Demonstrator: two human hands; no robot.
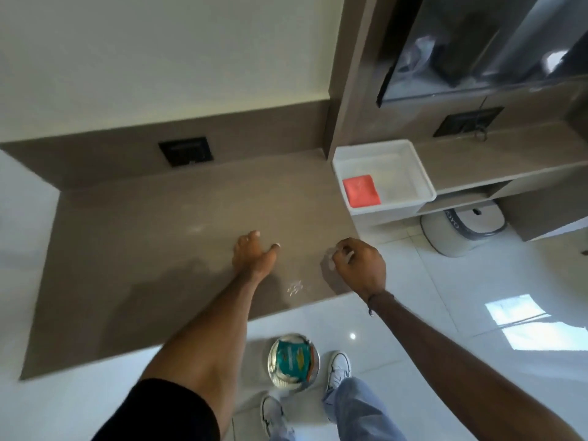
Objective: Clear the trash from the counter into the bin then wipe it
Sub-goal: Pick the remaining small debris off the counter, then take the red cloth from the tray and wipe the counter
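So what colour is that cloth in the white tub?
Coral red cloth, clearest in the head view.

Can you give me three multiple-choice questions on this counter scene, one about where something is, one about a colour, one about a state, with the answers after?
1. Where is the bin?
A. on the counter
B. on the floor by the person's shoes
C. inside the white tub

2. What colour is the cloth in the white tub?
A. blue
B. green
C. red-orange

3. How is the right hand?
A. closed around something small and pale
B. flat and open
C. out of view

Answers: 1 B, it stands on the tiles below the counter edge. 2 C, it shows red-orange against the white. 3 A, its fingers are curled over a pale scrap; the left hand lies open on the counter.
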